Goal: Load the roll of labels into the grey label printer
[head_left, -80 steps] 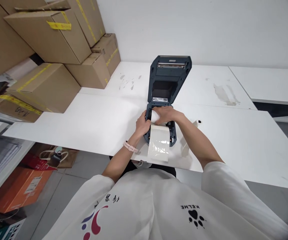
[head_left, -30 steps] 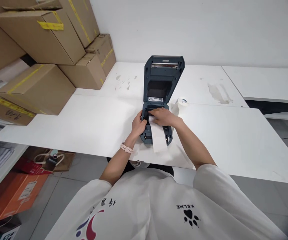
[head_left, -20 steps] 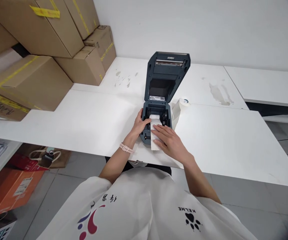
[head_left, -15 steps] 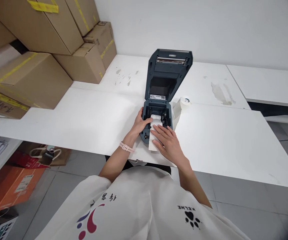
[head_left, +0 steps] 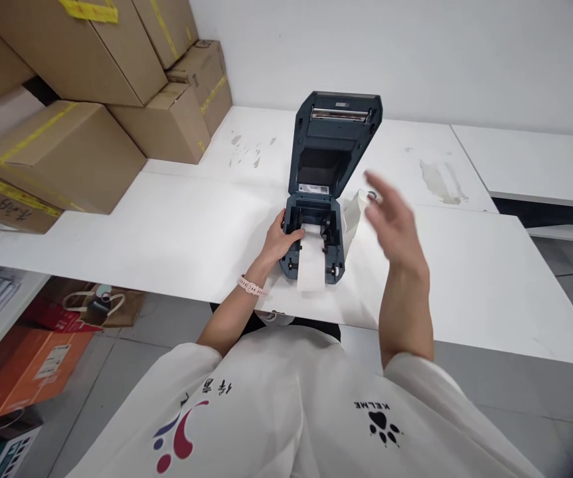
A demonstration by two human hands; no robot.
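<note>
A dark blue-grey label printer [head_left: 336, 229] stands on the white table, its lid [head_left: 336, 143] raised and leaning back. A white label strip [head_left: 311, 265] runs from inside it over the front edge. My left hand [head_left: 280, 242] grips the printer's left side, fingers outside and thumb inside by the strip. My right hand [head_left: 390, 219] is in the air to the right of the printer, fingers apart, blurred and holding nothing. Behind it, a curled length of white paper [head_left: 353, 222] lies against the printer's right side, partly hidden.
Cardboard boxes [head_left: 67, 156] with yellow tape are stacked at the table's left and back. The white table [head_left: 490, 279] reaches far right, with peeled patches [head_left: 440, 182] on its surface. An orange box [head_left: 32, 365] is on the floor at lower left.
My right hand has lifted off the label strip and moved right, up beside the printer. The strip now lies uncovered and straighter. My left hand keeps its hold on the printer's side.
</note>
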